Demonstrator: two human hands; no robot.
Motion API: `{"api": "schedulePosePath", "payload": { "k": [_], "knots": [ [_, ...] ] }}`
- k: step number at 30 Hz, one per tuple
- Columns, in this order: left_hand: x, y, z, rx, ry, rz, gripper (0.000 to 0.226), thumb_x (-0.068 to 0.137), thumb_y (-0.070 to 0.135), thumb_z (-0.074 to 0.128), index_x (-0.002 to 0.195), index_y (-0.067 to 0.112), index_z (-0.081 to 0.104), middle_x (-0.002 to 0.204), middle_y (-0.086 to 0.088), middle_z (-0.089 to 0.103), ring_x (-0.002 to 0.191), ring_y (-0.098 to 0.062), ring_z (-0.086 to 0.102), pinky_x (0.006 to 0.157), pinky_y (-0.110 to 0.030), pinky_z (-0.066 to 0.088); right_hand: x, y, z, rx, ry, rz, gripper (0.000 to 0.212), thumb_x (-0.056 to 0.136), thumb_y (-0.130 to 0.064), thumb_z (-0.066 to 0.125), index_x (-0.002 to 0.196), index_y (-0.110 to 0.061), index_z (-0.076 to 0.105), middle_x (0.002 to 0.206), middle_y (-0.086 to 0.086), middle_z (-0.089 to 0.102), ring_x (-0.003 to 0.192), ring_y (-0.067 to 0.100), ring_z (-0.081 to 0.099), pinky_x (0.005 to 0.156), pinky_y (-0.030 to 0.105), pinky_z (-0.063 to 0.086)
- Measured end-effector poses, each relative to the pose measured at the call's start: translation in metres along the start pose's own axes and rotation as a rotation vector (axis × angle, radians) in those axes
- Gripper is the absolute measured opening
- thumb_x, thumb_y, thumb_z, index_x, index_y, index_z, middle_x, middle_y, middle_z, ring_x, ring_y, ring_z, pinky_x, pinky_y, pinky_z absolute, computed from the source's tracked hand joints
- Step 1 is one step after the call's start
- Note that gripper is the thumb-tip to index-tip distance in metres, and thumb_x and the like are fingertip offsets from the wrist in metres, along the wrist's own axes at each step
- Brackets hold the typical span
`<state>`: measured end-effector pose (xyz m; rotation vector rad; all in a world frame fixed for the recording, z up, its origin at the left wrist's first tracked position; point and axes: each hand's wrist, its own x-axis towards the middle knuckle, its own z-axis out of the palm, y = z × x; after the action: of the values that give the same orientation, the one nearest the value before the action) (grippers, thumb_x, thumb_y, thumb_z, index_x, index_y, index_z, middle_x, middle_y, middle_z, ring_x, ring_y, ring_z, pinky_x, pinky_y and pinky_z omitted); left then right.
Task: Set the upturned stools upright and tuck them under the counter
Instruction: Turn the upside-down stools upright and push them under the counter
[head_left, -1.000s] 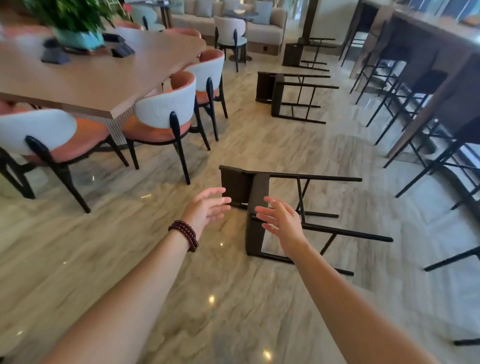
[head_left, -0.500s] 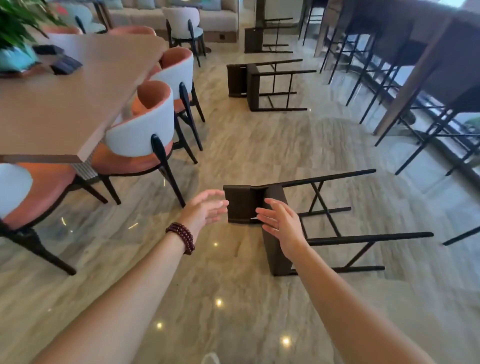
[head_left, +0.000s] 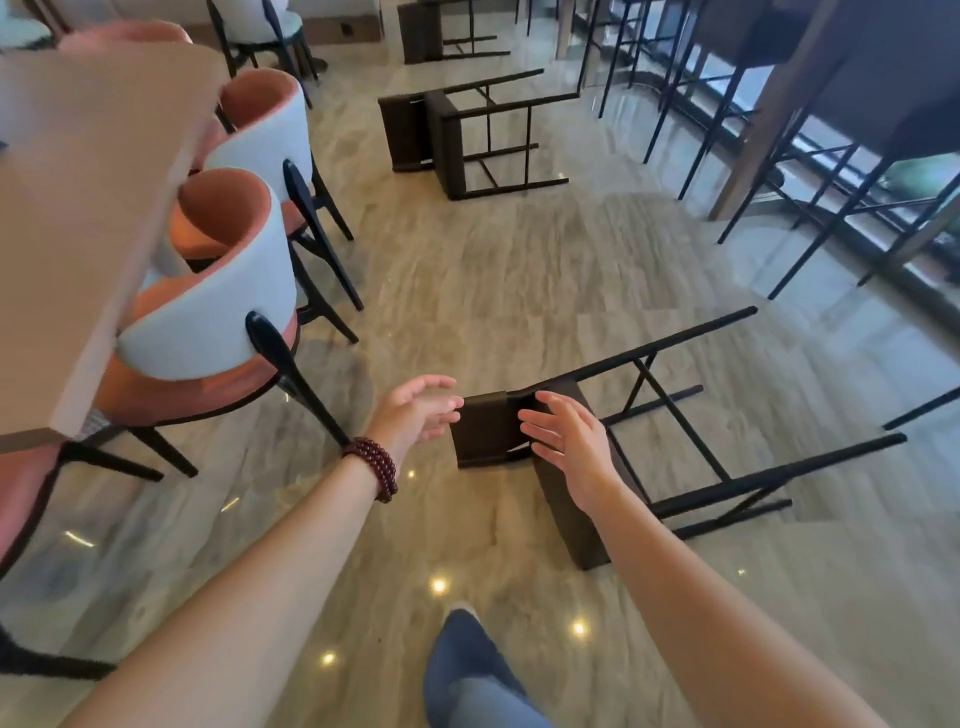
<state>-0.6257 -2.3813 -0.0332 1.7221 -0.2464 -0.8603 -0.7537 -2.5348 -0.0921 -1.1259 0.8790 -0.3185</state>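
Left hand: extended forward, palm facing inward, fingers relaxed, holding nothing.
Right hand: extended forward, palm facing inward, fingers spread, holding nothing.
Both forearms: bare, outstretched.

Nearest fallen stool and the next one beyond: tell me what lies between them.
Head view: only bare floor lies between the nearest stool and the next stool; nothing stands there.

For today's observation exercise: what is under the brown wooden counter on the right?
Upright tall black metal-legged stools stand under the brown wooden counter; it covers parts of them, so their number is unclear.
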Motion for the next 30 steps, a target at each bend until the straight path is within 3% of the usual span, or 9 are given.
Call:
{"api": "schedulePosePath", "payload": {
  "k": [11, 20, 26, 30],
  "knots": [
    [0.148, 0.027, -0.031, 0.127, -0.152, -0.095, 0.023, 0.088, 0.009, 0.058, 0.108, 0.019, 0.062, 0.105, -0.001, 0.070, 0.101, -0.018, 0.065, 0.093, -0.035, 0.051, 0.103, -0.015, 0.058, 0.066, 0.153, 0.036, 0.023, 0.096, -0.033, 0.053, 0.113, -0.022, 0.066, 0.097, 0.000, 0.076, 0.096, 0.018, 0.070, 0.092, 0.041, 0.053],
    [0.260, 0.015, -0.051, 0.252, -0.393, -0.118, 0.019, 0.087, 0.001, 0.058, 0.098, 0.017, 0.061, 0.106, -0.009, 0.067, 0.091, -0.019, 0.063, 0.077, -0.029, 0.051, 0.151, 0.011, 0.111, 0.200, 0.413, 0.036, 0.023, 0.099, -0.031, 0.048, 0.114, -0.023, 0.064, 0.100, 0.001, 0.075, 0.099, 0.017, 0.069, 0.088, 0.035, 0.052],
    [0.326, -0.024, -0.074, 0.438, -0.552, -0.141, 0.019, 0.086, 0.003, 0.061, 0.090, 0.021, 0.062, 0.110, -0.012, 0.065, 0.105, -0.026, 0.061, 0.097, -0.043, 0.049, 0.178, 0.061, 0.163, 0.371, 0.644, 0.076, 0.022, 0.097, -0.030, 0.049, 0.112, -0.023, 0.065, 0.097, 0.001, 0.076, 0.097, 0.018, 0.070, 0.077, 0.030, 0.050],
    [0.361, -0.061, -0.066, 0.524, -0.621, -0.108, 0.017, 0.084, 0.006, 0.064, 0.093, 0.021, 0.062, 0.096, 0.000, 0.065, 0.103, -0.022, 0.061, 0.099, -0.041, 0.048, 0.207, 0.098, 0.180, 0.453, 0.719, 0.106, 0.020, 0.097, -0.030, 0.050, 0.110, -0.026, 0.065, 0.098, 0.001, 0.076, 0.098, 0.019, 0.070, 0.076, 0.030, 0.049]
  ]
}}
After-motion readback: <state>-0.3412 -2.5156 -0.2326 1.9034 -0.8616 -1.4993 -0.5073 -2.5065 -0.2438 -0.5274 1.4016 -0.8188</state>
